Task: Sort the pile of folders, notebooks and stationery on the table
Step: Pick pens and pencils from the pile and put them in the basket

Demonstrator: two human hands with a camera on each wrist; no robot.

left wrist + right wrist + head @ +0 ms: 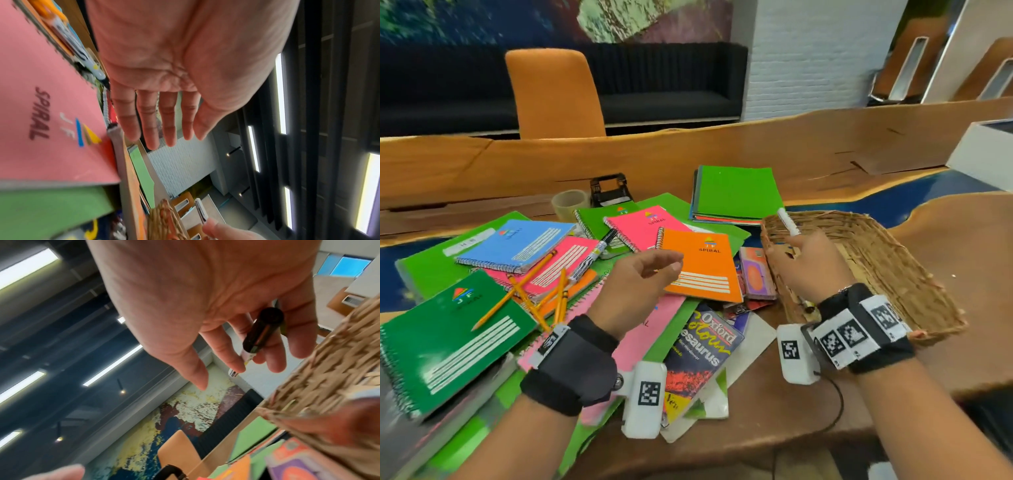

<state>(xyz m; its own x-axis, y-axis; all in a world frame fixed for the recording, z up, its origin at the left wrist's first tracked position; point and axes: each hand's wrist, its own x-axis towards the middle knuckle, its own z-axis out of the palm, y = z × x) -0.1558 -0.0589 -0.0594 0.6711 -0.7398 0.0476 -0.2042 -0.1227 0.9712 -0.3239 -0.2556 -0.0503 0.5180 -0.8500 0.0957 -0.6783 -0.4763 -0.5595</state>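
A heap of spiral notebooks covers the table's left half: orange (702, 263), pink (643, 226), blue (517, 243) and dark green (448, 335). Several yellow pencils (541, 291) and a black-and-white marker (594, 255) lie on them. My left hand (654, 270) hovers above the heap, palm open, fingers straight (162, 129), holding nothing, beside a pink notebook (51, 113). My right hand (801, 260) holds a white marker (787, 221) over the near-left corner of the wicker basket (876, 257). The marker's black end (261, 332) lies between my fingers.
A stack of green folders (736, 193) lies behind the basket. An Oxford thesaurus (702, 353) sticks out at the heap's front. A tape roll (570, 204) and a black desk tool (611, 190) stand behind the heap. An orange chair (554, 92) is across the table, a white box (986, 154) far right.
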